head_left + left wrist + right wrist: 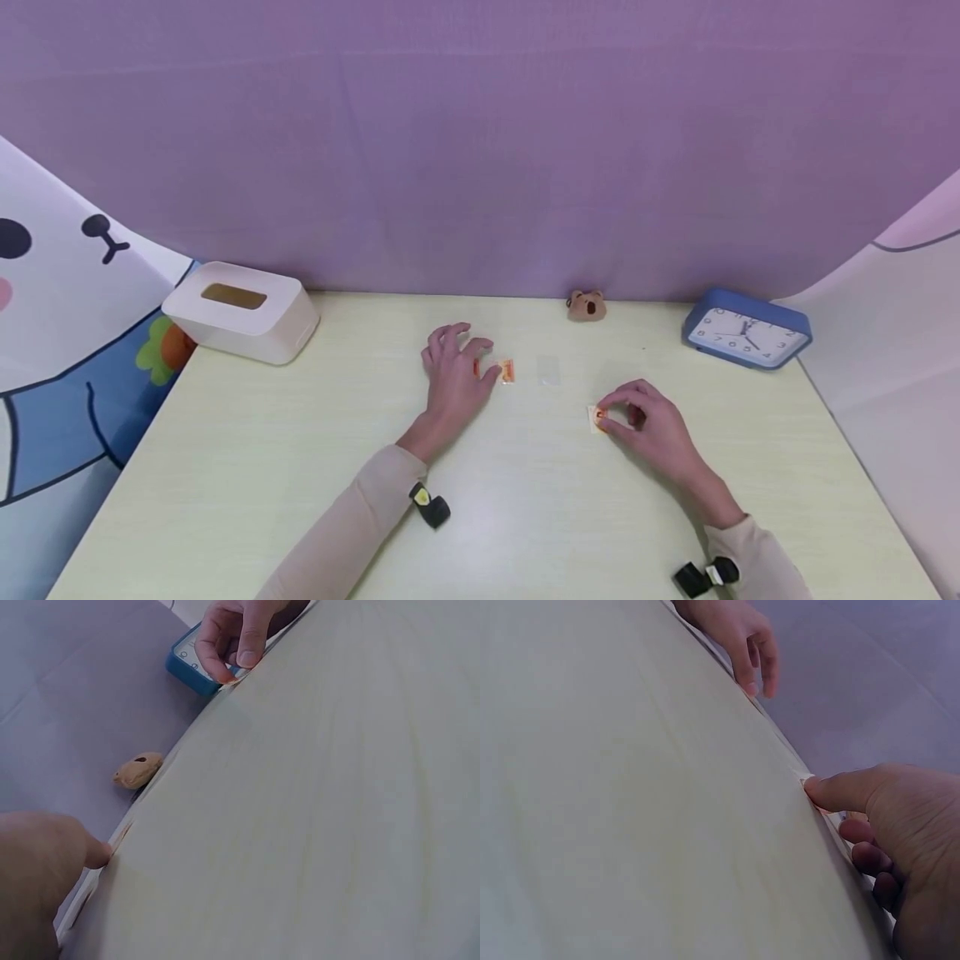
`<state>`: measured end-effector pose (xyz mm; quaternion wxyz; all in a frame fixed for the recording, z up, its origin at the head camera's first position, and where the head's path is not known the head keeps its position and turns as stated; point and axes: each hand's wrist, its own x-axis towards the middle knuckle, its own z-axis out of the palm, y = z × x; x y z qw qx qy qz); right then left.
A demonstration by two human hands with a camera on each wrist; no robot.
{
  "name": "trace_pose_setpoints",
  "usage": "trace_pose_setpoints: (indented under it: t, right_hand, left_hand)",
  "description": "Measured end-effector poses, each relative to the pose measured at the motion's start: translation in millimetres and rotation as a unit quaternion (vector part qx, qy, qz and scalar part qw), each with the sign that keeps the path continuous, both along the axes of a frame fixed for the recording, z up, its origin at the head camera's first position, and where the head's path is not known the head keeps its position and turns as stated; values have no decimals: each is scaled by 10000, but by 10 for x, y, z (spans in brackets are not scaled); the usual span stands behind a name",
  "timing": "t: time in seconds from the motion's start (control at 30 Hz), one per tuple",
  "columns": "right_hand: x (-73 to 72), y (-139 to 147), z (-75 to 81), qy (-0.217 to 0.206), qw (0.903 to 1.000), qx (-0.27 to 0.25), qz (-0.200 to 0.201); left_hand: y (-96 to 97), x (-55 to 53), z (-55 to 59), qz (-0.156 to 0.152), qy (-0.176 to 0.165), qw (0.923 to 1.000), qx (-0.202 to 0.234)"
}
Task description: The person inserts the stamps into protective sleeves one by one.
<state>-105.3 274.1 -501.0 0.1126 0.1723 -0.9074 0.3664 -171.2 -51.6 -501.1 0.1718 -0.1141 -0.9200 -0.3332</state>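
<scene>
My right hand [651,427] pinches a small flat orange-and-white piece [592,419] between thumb and forefinger, low over the table; in the right wrist view its pale corner shows at the thumb tip. My left hand [456,375] rests on the table with fingers spread and loosely bent. Its thumb touches the edge of another orange-and-white piece [507,372], and a bit of orange also shows between thumb and forefinger, mostly hidden. Between the hands lies a thin, clear square [549,370]. Print on the pieces is too small to read.
A white tissue box [247,312] stands at the table's back left. By the back edge sits a brown animal-head figure [587,306]. A blue clock [748,328] is at the back right. Behind the pale table [525,517] hangs a purple cloth [480,150].
</scene>
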Motion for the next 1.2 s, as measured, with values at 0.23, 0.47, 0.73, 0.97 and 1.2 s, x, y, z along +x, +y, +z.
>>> trace_pose_setpoints:
  t: [0.23,0.47,0.73,0.97,1.2]
  right_hand:
    - [7,-4,-22,-22,9996,-293,17]
    - [36,-7,-47,-132,9975,-699,48]
    - [41,-17,-38,-38,9960,-885,129]
    - [11,12,-57,7,9964,-781,343]
    - [18,29,-80,-56,9944,-1032,206]
  left_hand:
    - [-7,13,-3,-123,179,9996,-162]
    - [4,24,-8,-134,28,9999,10]
    - [79,42,-4,-191,44,9994,276]
    - [267,72,19,-623,60,9980,-110]
    - [392,155,23,-1509,-247,9837,-942]
